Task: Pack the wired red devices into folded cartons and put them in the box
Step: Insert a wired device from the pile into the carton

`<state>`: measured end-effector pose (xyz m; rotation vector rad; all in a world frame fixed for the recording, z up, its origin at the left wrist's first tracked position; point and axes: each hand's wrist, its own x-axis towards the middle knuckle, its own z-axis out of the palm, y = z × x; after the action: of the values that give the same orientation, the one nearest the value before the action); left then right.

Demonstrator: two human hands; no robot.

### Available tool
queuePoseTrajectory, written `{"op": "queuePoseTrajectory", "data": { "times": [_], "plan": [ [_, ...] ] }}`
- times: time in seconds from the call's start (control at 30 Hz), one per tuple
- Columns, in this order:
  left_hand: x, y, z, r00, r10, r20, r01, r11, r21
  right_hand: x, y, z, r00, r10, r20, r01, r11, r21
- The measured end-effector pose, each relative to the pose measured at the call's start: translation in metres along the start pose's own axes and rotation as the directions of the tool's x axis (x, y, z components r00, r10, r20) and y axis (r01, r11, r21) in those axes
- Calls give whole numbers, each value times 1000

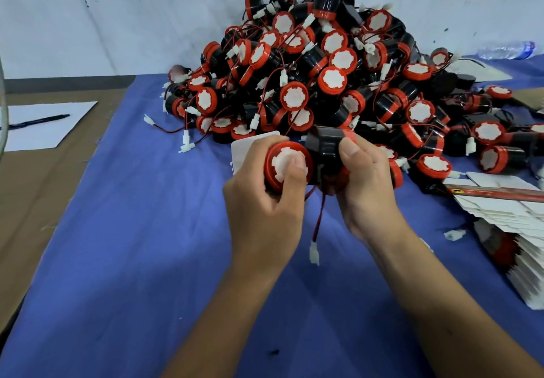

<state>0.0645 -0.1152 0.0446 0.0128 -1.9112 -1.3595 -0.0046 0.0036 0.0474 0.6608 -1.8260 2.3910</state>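
Observation:
A big heap of red-and-black round devices (329, 74) with red-black wires and white plugs covers the far half of the blue cloth. My left hand (262, 201) grips one device (282, 158) by its body, red face with white centre toward me, my thumb on that face. Behind that hand shows a piece of white carton (250, 145). My right hand (368, 183) grips a second device (323, 147) by its black body. A red-black wire with a white plug (314, 252) hangs down between the hands. A fanned stack of flat white cartons (512, 224) lies at the right.
The blue cloth (141, 245) covers the table, with brown cardboard (38, 177) along its left side. A white sheet (44, 124) with a black pen (38, 121) lies at the far left. A plastic water bottle (506, 50) lies at the far right by the wall.

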Motion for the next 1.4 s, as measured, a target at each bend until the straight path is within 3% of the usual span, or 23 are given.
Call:
{"op": "queuePoseTrajectory", "data": {
  "times": [0.1, 0.17, 0.27, 0.4, 0.7, 0.8, 0.9, 1.0, 1.1, 1.2, 1.23, 1.3, 1.4],
  "plan": [
    [2, -7, -3, 967, 252, 33, -254, 957, 138, 3, -4, -6, 991, 52, 123, -68, 989, 133],
    [1, -13, -3, 934, 345, 94, -356, 916, 183, 3, -4, -6, 993, 50, 105, -58, 995, 76],
    [-2, -18, -2, 934, 355, 41, -357, 918, 172, 1, 2, -2, 998, 43, 49, -43, 999, -17],
    [-9, -22, 1, 920, 391, -8, -387, 913, 125, 2, 0, -5, 1000, -13, 21, 13, 1000, -1],
    [-15, -25, 6, 935, 334, -121, -335, 942, 18, 0, -6, -8, 954, -214, 211, 222, 975, -14],
    [-10, -26, 4, 916, 387, -111, -378, 921, 91, -1, -7, -9, 924, -297, 239, 332, 936, -120],
    [-2, -27, 2, 910, 412, -45, -391, 888, 242, 0, -5, -12, 935, -308, 176, 339, 920, -196],
    [3, -30, -3, 923, 381, -48, -338, 866, 368, 6, 2, -20, 962, -255, -96, 221, 936, -275],
    [9, -38, -10, 938, 316, -140, -238, 884, 403, 15, 10, -27, 922, -88, -378, 11, 979, -203],
    [16, -50, -16, 989, 119, -89, -69, 899, 432, 21, 18, -37, 949, 112, -294, -149, 983, -105],
    [17, -56, -17, 999, 40, -29, -23, 900, 435, 22, 21, -41, 954, 153, -258, -201, 964, -172],
    [17, -67, -18, 994, -67, 87, 22, 900, 435, 21, 23, -50, 957, 97, -273, -229, 831, -507],
    [19, -77, -17, 978, -123, 166, 48, 917, 396, 22, 19, -63, 913, -251, -323, -114, 602, -790]
  ]
}}
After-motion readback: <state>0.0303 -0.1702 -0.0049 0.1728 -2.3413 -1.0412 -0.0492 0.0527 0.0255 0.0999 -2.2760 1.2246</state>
